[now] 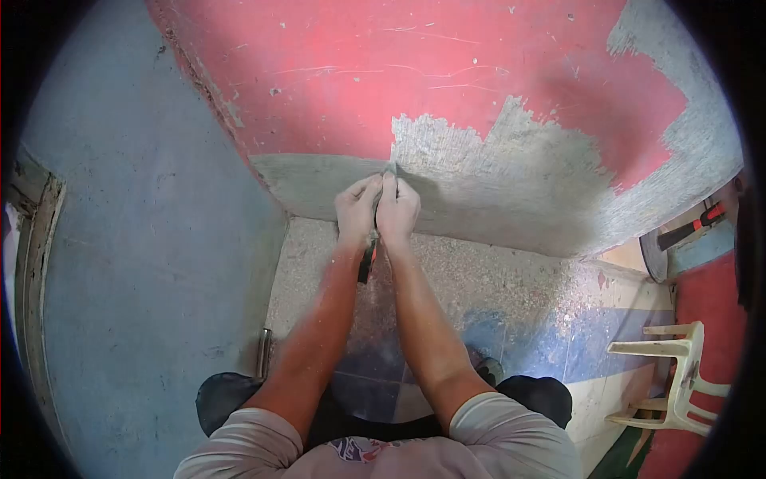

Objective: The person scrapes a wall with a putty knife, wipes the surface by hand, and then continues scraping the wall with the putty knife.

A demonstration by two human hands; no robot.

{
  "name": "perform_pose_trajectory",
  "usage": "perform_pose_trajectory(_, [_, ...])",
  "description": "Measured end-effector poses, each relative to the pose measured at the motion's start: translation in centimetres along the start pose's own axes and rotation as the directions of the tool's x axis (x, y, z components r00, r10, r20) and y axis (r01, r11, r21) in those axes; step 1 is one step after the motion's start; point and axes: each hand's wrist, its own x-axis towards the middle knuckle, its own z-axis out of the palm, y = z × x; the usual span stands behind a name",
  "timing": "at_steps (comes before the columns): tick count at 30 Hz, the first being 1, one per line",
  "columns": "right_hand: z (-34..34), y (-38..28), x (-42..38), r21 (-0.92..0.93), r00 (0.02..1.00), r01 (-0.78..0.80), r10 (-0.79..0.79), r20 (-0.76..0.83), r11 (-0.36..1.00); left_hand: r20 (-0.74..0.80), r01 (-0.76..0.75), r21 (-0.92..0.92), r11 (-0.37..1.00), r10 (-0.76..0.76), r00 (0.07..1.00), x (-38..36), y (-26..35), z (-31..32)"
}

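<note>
My left hand (357, 209) and my right hand (398, 209) are pressed close together, both dusted pale, with fingers closed around a scraper (368, 263). Its black and orange handle end shows below, between my wrists. The tip meets the wall at the top of my fingers; most of the tool is hidden by my hands. Pink paint (335, 80) covers the upper wall, while bare grey, scratched plaster (527, 172) spreads to the right with a ragged edge. A smoother grey strip (295, 176) lies left of my hands.
A blue-grey wall (144, 239) stands close on the left. Dust and chips cover the floor (479, 271), with blue and white tiles nearer me. At right are a pale plastic chair (686, 375) and a tool with a black and red handle (690, 227).
</note>
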Motion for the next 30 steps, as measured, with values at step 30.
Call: perform_pose_trajectory(30, [0.4, -5.4, 0.8, -0.01, 0.993, 0.095, -0.095, -0.063, 0.995, 0.096, -0.042, -0.081, 0.996, 0.05, 0.994, 3.1, 1.4, -0.8])
